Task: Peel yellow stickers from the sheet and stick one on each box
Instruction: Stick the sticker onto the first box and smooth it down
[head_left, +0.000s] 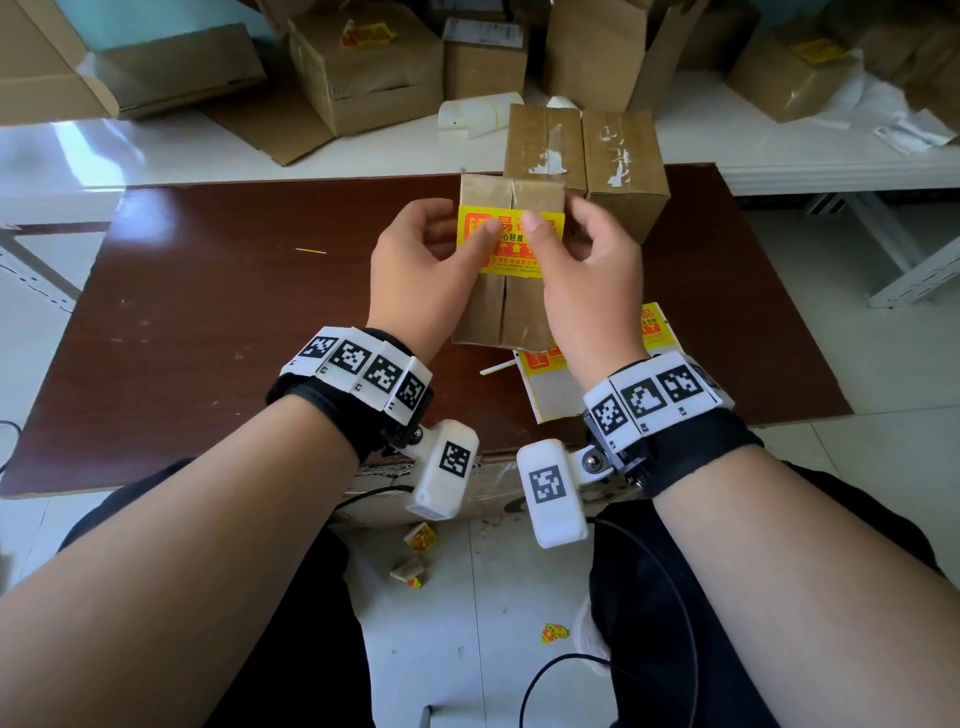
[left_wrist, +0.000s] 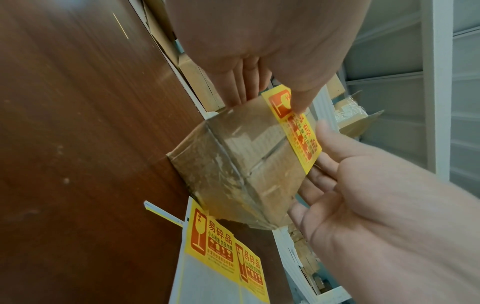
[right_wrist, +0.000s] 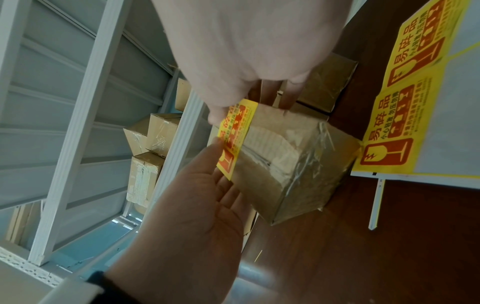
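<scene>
Two thumbs are pressed on a yellow sticker (head_left: 511, 244) atop a box (head_left: 506, 306) on the table (head_left: 208, 312) in the head view, with the left hand (head_left: 415, 270) and right hand (head_left: 592, 275) flanking it. The sheet (head_left: 553, 395) lies just beside the box. From the left wrist, that hand's fingers (left_wrist: 244, 82) are seen laid straight down the box's side. From the right wrist, both hands are shown spread, nothing pinched, with the sheet at the box's corner.

left hand (head_left: 415, 270) | right hand (head_left: 592, 275) | both thumbs press yellow sticker (head_left: 514, 260) onto box (head_left: 491, 312)

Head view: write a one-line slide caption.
The left hand and right hand press a yellow sticker onto a cardboard box.
</scene>
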